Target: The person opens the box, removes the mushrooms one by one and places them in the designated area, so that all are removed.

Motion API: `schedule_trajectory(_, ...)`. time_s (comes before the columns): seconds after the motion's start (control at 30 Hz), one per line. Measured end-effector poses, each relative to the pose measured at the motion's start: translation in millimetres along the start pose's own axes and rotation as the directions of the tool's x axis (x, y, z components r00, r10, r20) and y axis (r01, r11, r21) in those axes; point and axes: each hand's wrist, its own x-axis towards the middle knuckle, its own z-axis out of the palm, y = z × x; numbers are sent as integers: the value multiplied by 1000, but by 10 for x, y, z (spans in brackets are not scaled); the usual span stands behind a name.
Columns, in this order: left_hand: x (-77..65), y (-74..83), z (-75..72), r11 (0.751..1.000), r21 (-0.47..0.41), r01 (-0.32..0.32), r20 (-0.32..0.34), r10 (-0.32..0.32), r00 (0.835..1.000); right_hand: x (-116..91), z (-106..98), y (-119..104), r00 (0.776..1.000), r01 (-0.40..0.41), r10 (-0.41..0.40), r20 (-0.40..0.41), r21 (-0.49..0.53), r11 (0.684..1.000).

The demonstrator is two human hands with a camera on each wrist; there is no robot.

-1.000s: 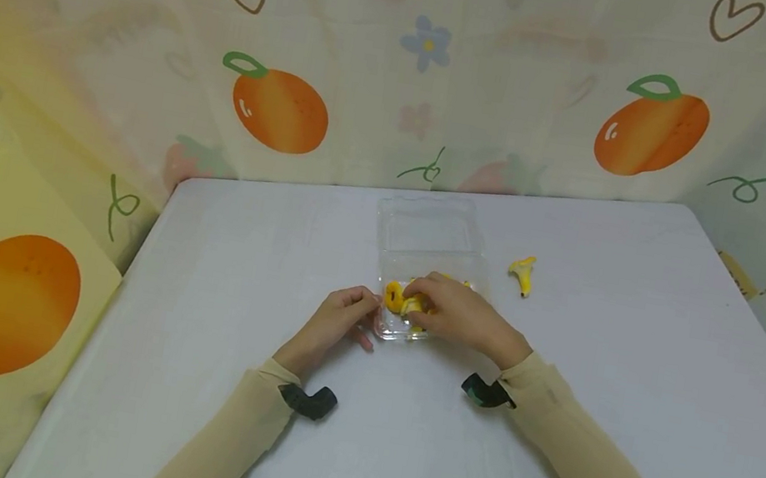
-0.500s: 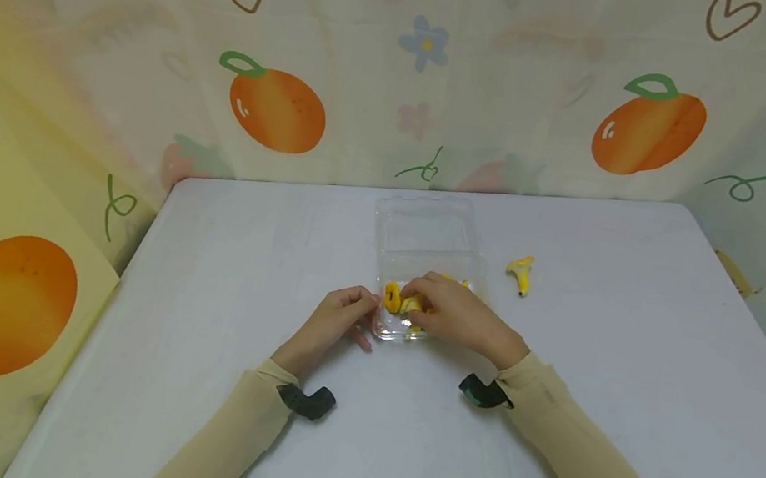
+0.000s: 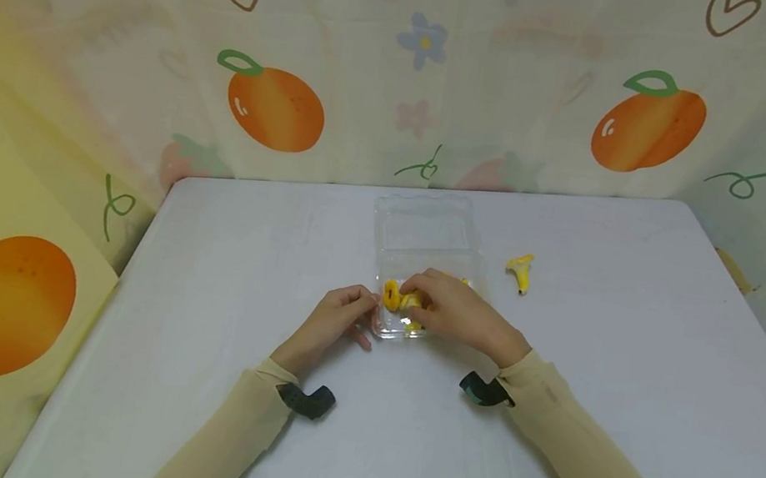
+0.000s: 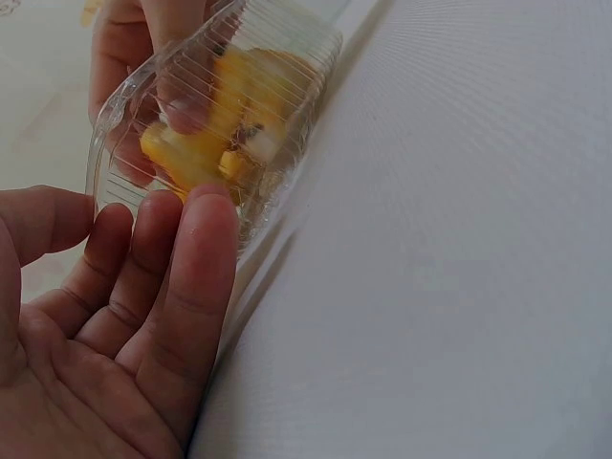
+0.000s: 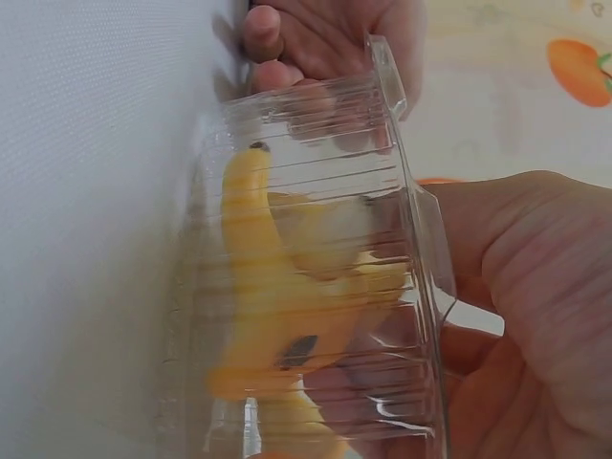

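A clear plastic clamshell container (image 3: 392, 333) holds several yellow chanterelle mushrooms (image 3: 392, 295), some with dark stem ends. At its left front corner my left hand (image 3: 335, 320) pinches the rim, thumb and index finger meeting there, while other fingers rest against the ribbed outer wall (image 4: 277, 81). My right hand (image 3: 462, 313) reaches in over the opposite rim. Its thumb and fingers pinch a pale yellow mushroom (image 3: 410, 301) inside. Through the wall in the right wrist view, a mushroom (image 5: 251, 229) lies along the near side, partly covering the right fingertips.
The container's lid (image 3: 427, 225) is folded back flat behind it. One loose mushroom (image 3: 519, 272) lies on the white table (image 3: 604, 327) to the right of the lid. A fruit-printed cloth (image 3: 363, 41) hangs behind the table, and another covers the left side.
Both hands keep their places at the container. The right fingers shift slightly with the pale mushroom, and more yellow shows below them. The head view has drifted a little.
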Motion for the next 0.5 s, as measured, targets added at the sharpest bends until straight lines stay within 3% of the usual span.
schedule_trajectory(0.5,17,-7,-1,1000,31,0,-5,0,1000,-23,-74,-38,999,18,-17,-38,30,999)
